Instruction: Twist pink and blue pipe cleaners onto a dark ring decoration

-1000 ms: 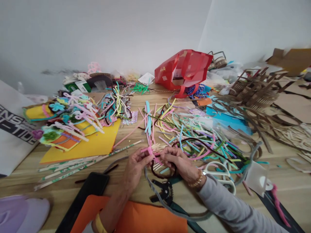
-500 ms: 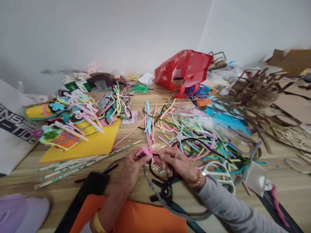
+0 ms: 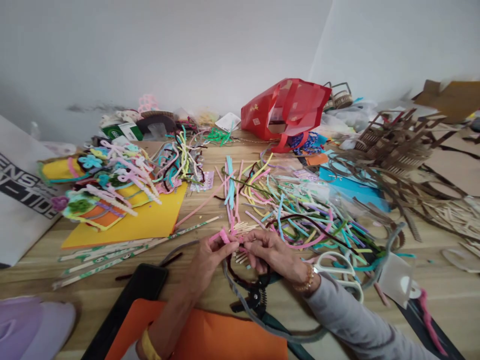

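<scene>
My left hand (image 3: 205, 260) and my right hand (image 3: 272, 252) meet over the wooden table (image 3: 93, 295), both pinched on a short pink pipe cleaner (image 3: 224, 236) that is bent between the fingertips. A dark brown pipe cleaner loop (image 3: 240, 275) hangs under the hands. Black pliers (image 3: 255, 297) lie just below my right hand. White scissors (image 3: 337, 272) rest beside my right wrist, which wears a gold bracelet.
A heap of coloured pipe cleaners (image 3: 296, 210) spreads beyond the hands. Finished pipe-cleaner flowers (image 3: 108, 180) lie on yellow paper (image 3: 150, 220) at left. A red bag (image 3: 287, 107) stands at the back, cardboard strips (image 3: 401, 145) at right, an orange sheet (image 3: 210, 340) and a black phone (image 3: 131, 300) near me.
The pink pipe cleaner has been bent and turned between my fingertips, its end now sticking up left. Both hands stayed in place over the table.
</scene>
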Action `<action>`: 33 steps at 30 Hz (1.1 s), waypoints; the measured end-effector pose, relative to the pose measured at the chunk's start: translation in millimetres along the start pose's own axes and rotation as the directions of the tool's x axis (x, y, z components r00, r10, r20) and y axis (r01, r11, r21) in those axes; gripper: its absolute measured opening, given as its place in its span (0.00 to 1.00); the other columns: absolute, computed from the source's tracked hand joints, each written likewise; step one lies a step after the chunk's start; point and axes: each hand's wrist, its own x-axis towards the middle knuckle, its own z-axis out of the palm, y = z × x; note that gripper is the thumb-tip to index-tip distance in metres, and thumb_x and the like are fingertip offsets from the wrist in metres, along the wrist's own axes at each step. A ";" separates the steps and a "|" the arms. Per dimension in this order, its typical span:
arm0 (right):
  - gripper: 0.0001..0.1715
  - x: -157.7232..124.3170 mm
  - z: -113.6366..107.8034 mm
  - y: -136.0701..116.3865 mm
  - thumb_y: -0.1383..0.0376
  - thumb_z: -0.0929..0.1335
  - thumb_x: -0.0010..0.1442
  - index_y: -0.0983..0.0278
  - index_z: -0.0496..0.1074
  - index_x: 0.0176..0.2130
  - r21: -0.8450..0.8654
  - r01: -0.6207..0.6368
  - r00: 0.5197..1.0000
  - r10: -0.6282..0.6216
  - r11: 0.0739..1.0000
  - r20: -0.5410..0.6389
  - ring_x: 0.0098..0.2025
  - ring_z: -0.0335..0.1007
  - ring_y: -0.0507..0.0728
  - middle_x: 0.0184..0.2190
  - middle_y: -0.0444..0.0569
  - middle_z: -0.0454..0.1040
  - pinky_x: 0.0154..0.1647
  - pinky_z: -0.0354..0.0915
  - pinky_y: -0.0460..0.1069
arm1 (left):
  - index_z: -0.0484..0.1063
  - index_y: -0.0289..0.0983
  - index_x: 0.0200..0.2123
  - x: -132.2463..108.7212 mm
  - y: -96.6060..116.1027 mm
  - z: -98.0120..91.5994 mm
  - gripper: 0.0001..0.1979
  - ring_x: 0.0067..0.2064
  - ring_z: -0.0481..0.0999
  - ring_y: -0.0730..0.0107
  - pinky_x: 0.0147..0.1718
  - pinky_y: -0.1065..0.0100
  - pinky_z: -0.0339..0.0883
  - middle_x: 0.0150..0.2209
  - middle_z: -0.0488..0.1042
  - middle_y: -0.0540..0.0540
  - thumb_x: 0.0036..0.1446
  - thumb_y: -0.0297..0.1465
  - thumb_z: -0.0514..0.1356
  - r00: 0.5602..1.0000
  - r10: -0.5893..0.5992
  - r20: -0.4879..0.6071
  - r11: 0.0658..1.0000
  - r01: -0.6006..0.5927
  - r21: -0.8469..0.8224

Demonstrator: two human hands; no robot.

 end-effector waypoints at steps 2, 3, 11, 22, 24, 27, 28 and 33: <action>0.22 0.5 -0.7 -0.5 0.50 0.67 0.55 0.67 0.68 0.36 0.000 0.012 1.000 -0.012 1.000 -0.012 0.16 0.62 0.47 0.19 0.41 0.70 0.16 0.58 0.41 | 0.74 0.35 0.26 1.1 -0.8 -1.8 0.09 0.32 0.73 0.68 0.38 0.68 0.65 0.28 0.76 0.49 0.49 0.35 0.64 1.000 0.009 -0.022 1.000 -0.009 0.014; 0.21 0.8 -1.2 -0.9 0.50 0.68 0.55 0.67 0.68 0.34 -0.007 0.026 0.999 -0.026 1.000 -0.024 0.18 0.63 0.47 0.20 0.42 0.70 0.18 0.60 0.42 | 0.73 0.35 0.26 2.0 -1.2 -3.0 0.09 0.31 0.72 0.69 0.37 0.69 0.65 0.27 0.76 0.50 0.49 0.35 0.65 0.999 0.010 -0.038 1.000 -0.009 0.008; 0.18 1.3 -3.2 -2.4 0.52 0.66 0.57 0.65 0.66 0.29 -0.138 0.076 0.989 -0.092 0.988 -0.115 0.18 0.59 0.47 0.20 0.40 0.65 0.19 0.59 0.43 | 0.76 0.36 0.26 3.8 6.7 -2.9 0.13 0.31 0.73 0.67 0.34 0.67 0.67 0.28 0.76 0.47 0.48 0.42 0.64 0.999 -0.005 -0.052 0.982 -0.005 -0.191; 0.12 -6.6 1.4 -12.9 0.61 0.64 0.60 0.65 0.67 0.28 -0.444 0.167 0.952 -0.261 0.880 -0.158 0.23 0.53 0.49 0.20 0.41 0.61 0.23 0.51 0.45 | 0.80 0.37 0.36 -0.4 15.2 -8.1 0.11 0.37 0.76 0.62 0.36 0.68 0.66 0.36 0.80 0.44 0.49 0.34 0.64 0.999 0.042 0.008 0.979 -0.043 0.197; 0.11 -7.5 3.6 -14.0 0.63 0.64 0.60 0.65 0.67 0.28 -0.482 0.166 0.949 -0.273 0.860 -0.159 0.24 0.55 0.49 0.21 0.42 0.63 0.25 0.52 0.45 | 0.80 0.39 0.33 -1.7 17.3 -3.6 0.07 0.35 0.77 0.61 0.34 0.68 0.67 0.33 0.81 0.45 0.48 0.30 0.64 0.997 0.080 0.017 0.948 -0.082 0.309; 0.09 -8.5 6.2 -13.2 0.64 0.64 0.59 0.65 0.68 0.29 -0.478 0.162 0.949 -0.269 0.863 -0.163 0.25 0.57 0.50 0.22 0.43 0.64 0.26 0.53 0.45 | 0.80 0.40 0.27 -4.7 19.1 4.1 0.04 0.31 0.75 0.63 0.30 0.69 0.65 0.28 0.80 0.46 0.45 0.28 0.65 0.977 0.203 -0.056 0.888 -0.160 0.431; 0.08 -8.9 6.8 -12.8 0.64 0.64 0.59 0.65 0.68 0.29 -0.470 0.157 0.951 -0.261 0.869 -0.165 0.25 0.56 0.50 0.22 0.43 0.64 0.25 0.53 0.45 | 0.79 0.41 0.26 -5.6 18.6 5.8 0.04 0.30 0.75 0.63 0.29 0.70 0.65 0.27 0.80 0.46 0.45 0.27 0.65 0.966 0.246 -0.073 0.867 -0.186 0.463; 0.09 -10.3 8.8 -13.0 0.63 0.64 0.59 0.64 0.65 0.28 -0.413 0.105 0.967 -0.190 0.905 -0.170 0.22 0.52 0.49 0.20 0.41 0.60 0.21 0.49 0.44 | 0.78 0.41 0.24 -7.6 10.6 4.8 0.03 0.28 0.72 0.65 0.29 0.70 0.63 0.25 0.77 0.46 0.46 0.28 0.64 0.921 0.387 -0.050 0.746 -0.281 0.604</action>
